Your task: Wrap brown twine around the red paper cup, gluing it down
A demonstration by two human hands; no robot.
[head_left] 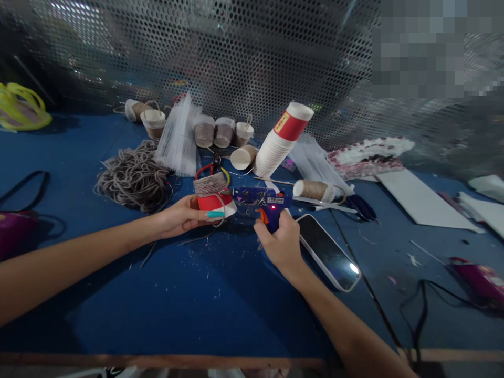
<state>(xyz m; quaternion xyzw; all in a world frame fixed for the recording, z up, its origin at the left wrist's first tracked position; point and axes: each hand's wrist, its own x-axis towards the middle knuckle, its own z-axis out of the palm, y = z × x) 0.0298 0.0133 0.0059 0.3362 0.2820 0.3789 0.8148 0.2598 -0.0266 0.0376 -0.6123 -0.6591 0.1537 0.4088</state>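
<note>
My left hand (188, 215) grips a red and white paper cup (210, 203), tilted on its side. Grey cord is wound around the cup's base end, and a loose strand hangs over the red part. A blue hot glue gun (255, 197) is in my right hand (281, 241), with fingers around its handle by the orange trigger. Its nozzle points left and meets the cup near the edge of the wound cord; whether it touches, I cannot tell. A small red light glows on the gun's body. The cord's tail trails on the table below the cup.
A heap of grey cord (134, 176) lies left of the cup. Behind stand cord-wrapped cups (205, 131) and a leaning stack of paper cups (275, 147). A phone (328, 252) lies by my right wrist. Perforated metal (244, 58) closes off the table's back.
</note>
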